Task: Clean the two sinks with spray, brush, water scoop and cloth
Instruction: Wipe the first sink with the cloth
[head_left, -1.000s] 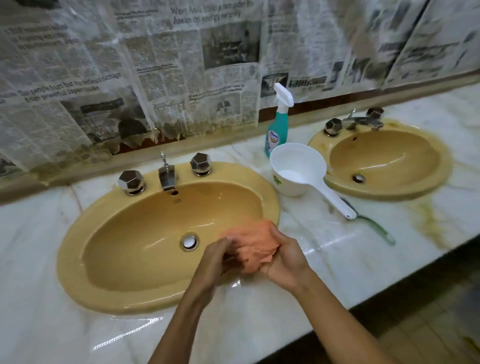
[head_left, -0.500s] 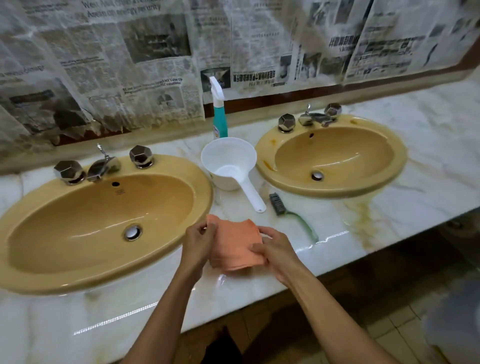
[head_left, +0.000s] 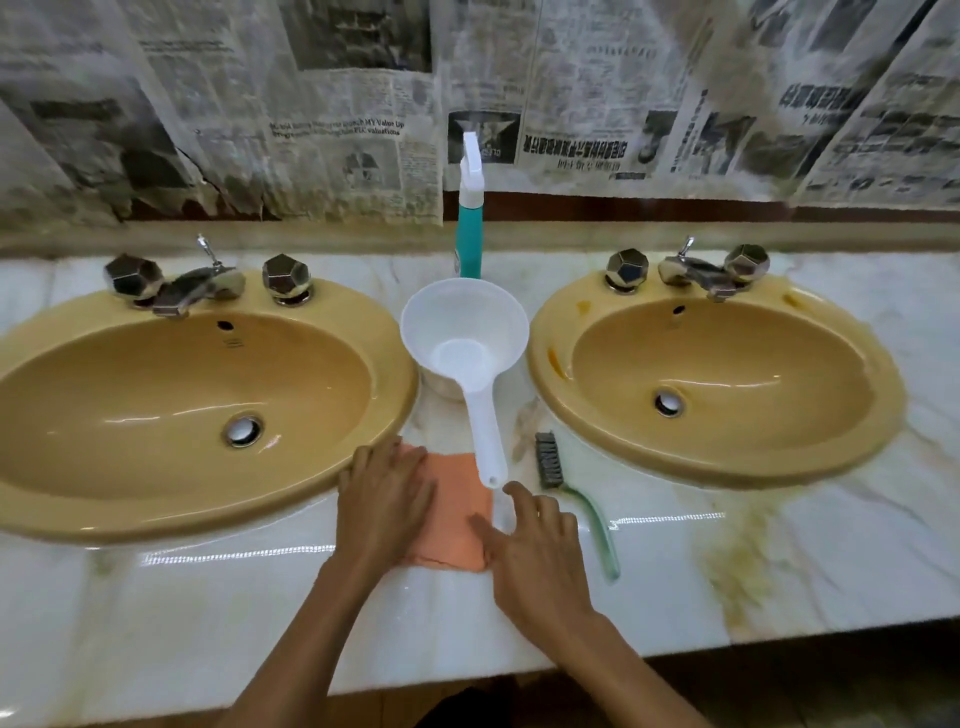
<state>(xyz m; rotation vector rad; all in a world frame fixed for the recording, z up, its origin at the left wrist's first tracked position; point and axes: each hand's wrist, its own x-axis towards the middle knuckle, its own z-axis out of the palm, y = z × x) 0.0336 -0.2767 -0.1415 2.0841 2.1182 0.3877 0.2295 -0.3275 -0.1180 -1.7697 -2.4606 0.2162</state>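
While your left sink (head_left: 171, 395) looks clean and glossy, the right sink (head_left: 727, 374) shows orange stains on its rim, so I judge you halfway. Taking the water scoop (head_left: 465, 338) as landmark: your left hand (head_left: 384, 499) presses flat on the cloth (head_left: 457, 514) below its handle, your right hand (head_left: 535, 545) spread on the cloth's right edge (neither gripping). Brush (head_left: 550, 460) right of the handle, spray (head_left: 470, 228) behind; bare counter (head_left: 779, 571) nearer you.

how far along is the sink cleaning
Looks done: the left sink is glossy, with no stains visible. In hand: the left hand and right hand lie flat on the cloth on the counter. Left: the right sink has orange stains on its rim; spray, scoop and brush stand idle.
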